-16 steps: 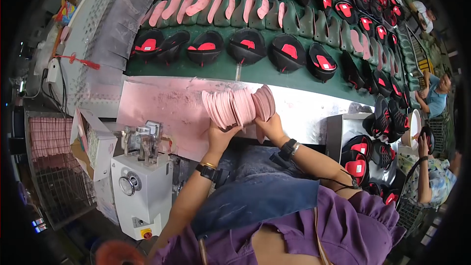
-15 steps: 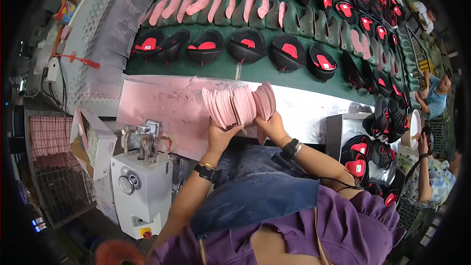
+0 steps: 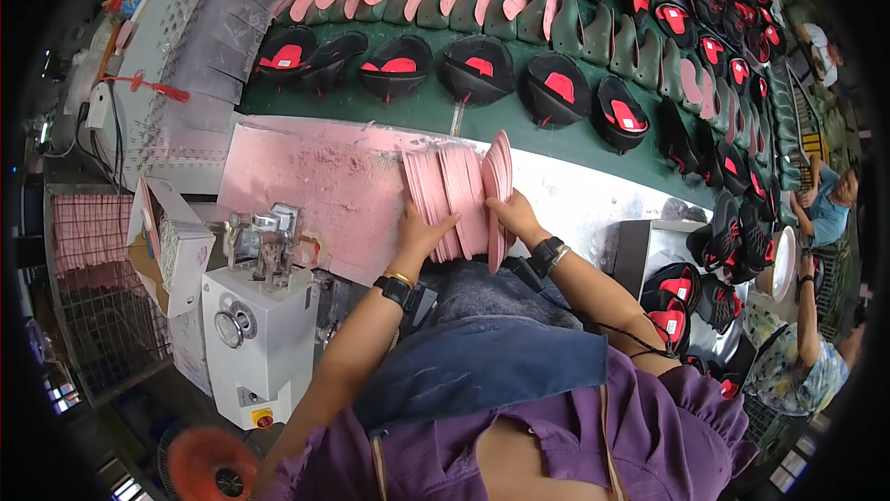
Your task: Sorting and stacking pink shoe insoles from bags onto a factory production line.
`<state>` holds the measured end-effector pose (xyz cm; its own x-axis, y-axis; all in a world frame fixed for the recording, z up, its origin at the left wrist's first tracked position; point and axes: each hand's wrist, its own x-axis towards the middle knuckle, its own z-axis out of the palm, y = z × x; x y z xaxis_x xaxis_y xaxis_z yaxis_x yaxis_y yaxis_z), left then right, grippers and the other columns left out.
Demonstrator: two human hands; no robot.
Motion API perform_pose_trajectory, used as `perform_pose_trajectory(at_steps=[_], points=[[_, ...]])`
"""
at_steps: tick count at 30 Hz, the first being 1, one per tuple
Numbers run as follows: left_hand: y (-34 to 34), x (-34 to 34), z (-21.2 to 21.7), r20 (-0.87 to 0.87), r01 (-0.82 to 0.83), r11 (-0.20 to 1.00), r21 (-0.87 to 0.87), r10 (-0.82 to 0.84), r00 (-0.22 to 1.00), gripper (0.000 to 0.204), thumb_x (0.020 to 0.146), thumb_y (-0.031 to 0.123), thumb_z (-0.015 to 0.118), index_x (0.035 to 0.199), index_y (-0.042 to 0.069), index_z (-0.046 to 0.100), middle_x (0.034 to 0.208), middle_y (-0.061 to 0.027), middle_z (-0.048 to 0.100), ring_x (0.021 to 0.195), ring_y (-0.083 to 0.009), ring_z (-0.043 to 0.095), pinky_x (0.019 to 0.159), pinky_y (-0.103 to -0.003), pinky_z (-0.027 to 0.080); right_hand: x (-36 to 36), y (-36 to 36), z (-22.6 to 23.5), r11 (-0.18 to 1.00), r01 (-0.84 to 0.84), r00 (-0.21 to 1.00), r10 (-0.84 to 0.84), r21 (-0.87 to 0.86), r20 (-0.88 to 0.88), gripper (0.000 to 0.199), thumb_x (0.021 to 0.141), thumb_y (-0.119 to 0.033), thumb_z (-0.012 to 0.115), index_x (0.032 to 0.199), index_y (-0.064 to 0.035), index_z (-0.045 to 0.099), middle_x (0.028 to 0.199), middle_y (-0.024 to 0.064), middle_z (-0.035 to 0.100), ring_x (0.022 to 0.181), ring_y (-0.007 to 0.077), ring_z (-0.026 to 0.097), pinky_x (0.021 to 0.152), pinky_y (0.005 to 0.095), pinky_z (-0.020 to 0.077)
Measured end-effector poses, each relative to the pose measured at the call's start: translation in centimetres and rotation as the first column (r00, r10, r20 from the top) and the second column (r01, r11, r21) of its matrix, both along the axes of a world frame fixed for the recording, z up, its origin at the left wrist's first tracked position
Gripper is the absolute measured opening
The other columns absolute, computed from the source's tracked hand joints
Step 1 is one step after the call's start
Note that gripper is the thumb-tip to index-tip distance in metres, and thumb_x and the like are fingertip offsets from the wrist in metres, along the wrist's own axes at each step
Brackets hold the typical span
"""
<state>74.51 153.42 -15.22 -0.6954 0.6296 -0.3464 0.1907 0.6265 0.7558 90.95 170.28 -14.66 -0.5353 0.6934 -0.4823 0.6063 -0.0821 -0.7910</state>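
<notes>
Stack of pink insoles (image 3: pixel 461 193) on edge, clamped between left hand (image 3: pixel 419 230) and right hand (image 3: pixel 515 215), pink-dusted board (image 3: pixel 315 186) beneath

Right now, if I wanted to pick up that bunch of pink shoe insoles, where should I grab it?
Probably squeeze the pink insoles from both ends of the row, as the left hand and right hand do. They stand on edge, packed side by side on the pink sheet, so pressing inward near the lower edges should keep them together.
</notes>
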Motion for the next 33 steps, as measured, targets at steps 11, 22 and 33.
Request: perform_pose_trajectory(at_steps=[11, 22, 33], points=[[-0.1, 0.9, -0.1, -0.038, 0.036, 0.999, -0.021, -0.036, 0.999, 0.120, 0.061, 0.045, 0.093, 0.149, -0.002, 0.026, 0.141, -0.0277, 0.047, 0.130, -0.0446, 0.046, 0.109, -0.047, 0.041, 0.5, 1.0, 0.4, 0.993, -0.039, 0.999, 0.034, -0.112, -0.042, 0.045, 0.084, -0.029, 0.068, 0.111, 0.0068, 0.062, 0.088, 0.0174, 0.071, 0.077, 0.0249, 0.070, 0.071, 0.0373, 0.0560], [2.1, -1.3, -0.8, -0.134, -0.147, 0.979, -0.138, 0.128, 0.983, 0.079, 0.073, 0.040, 0.089, 0.125, -0.007, 0.055, 0.119, -0.0233, 0.068, 0.110, -0.0322, 0.067, 0.093, -0.040, 0.053, 0.6, 1.8, -1.3, 0.988, -0.038, 0.999, 0.037, -0.150, -0.011, 0.058, 0.082, -0.033, 0.070, 0.121, 0.0086, 0.057, 0.108, 0.0257, 0.069, 0.099, 0.0337, 0.070, 0.088, 0.0393, 0.0537], [2.3, -2.1, -3.3, 0.108, -0.231, 0.973, -0.003, 0.230, 0.967, 0.076, 0.075, 0.035, 0.089, 0.128, -0.007, 0.054, 0.122, -0.0203, 0.066, 0.112, -0.0294, 0.065, 0.095, -0.038, 0.051, 0.5, 0.9, -2.7, 0.999, -0.033, 0.999, 0.032, -0.043, -0.025, 0.067, 0.079, -0.038, 0.070, 0.121, 0.0117, 0.055, 0.112, 0.0323, 0.066, 0.107, 0.0408, 0.066, 0.094, 0.0431, 0.0503]])
